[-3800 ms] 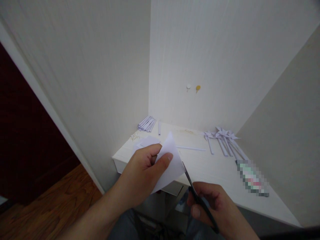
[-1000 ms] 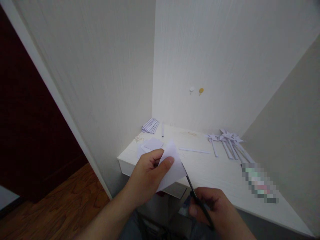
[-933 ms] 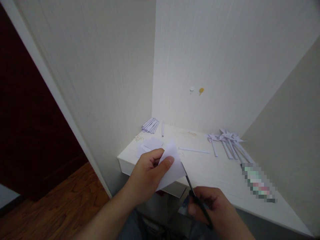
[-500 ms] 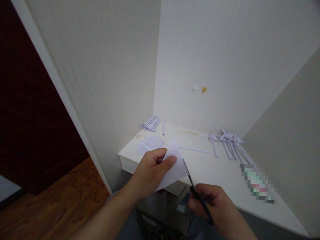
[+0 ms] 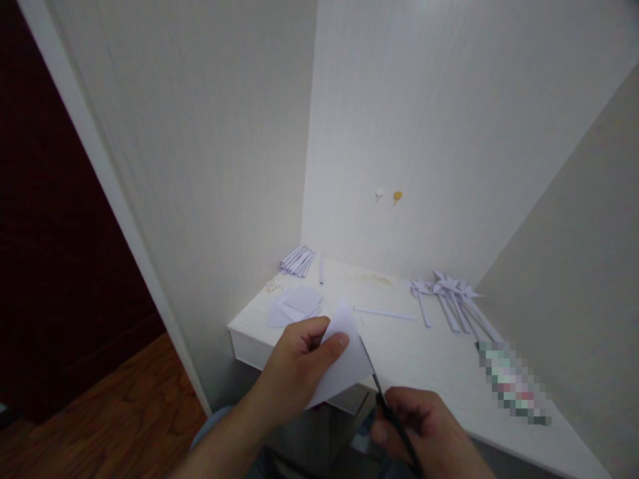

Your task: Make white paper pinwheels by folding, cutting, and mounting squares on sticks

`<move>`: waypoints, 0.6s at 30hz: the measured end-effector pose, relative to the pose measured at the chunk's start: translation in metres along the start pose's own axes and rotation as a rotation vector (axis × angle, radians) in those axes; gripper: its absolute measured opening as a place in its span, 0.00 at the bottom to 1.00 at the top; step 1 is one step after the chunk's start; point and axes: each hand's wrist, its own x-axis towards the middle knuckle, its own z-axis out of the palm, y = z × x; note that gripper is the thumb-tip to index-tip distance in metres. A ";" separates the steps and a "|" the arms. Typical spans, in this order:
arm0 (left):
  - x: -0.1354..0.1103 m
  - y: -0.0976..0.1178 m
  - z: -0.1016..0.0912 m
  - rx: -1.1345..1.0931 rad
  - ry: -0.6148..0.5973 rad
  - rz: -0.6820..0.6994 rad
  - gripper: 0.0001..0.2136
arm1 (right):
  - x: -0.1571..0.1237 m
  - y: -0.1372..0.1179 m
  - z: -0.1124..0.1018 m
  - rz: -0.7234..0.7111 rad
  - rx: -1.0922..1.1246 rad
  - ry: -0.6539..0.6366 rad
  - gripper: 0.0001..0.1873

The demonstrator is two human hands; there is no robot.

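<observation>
"What's changed?"
"Little: my left hand (image 5: 305, 362) pinches pointed white paper (image 5: 346, 371) by the white tabletop (image 5: 424, 366); my right hand (image 5: 419, 426) grips black-handled metal scissors (image 5: 397, 424), blades still at the paper's edge, so cutting seems unfinished"

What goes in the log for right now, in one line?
left hand: holding paper | right hand: holding scissors, at paper's edge | table: pinwheels, loose sheets, paper tubes

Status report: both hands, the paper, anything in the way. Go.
Left hand pinching white paper. Right hand gripping black-handled scissors, blades at paper's right edge. Nothing visibly blocking the blades; loose sheets lie beyond left hand.
</observation>
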 end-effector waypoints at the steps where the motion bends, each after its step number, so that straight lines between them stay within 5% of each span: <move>1: 0.000 0.000 0.000 -0.002 -0.001 -0.003 0.17 | 0.000 -0.002 0.000 0.000 0.008 -0.003 0.20; 18: -0.007 0.001 0.000 -0.022 0.006 -0.003 0.16 | -0.006 -0.012 0.006 -0.010 0.036 -0.019 0.21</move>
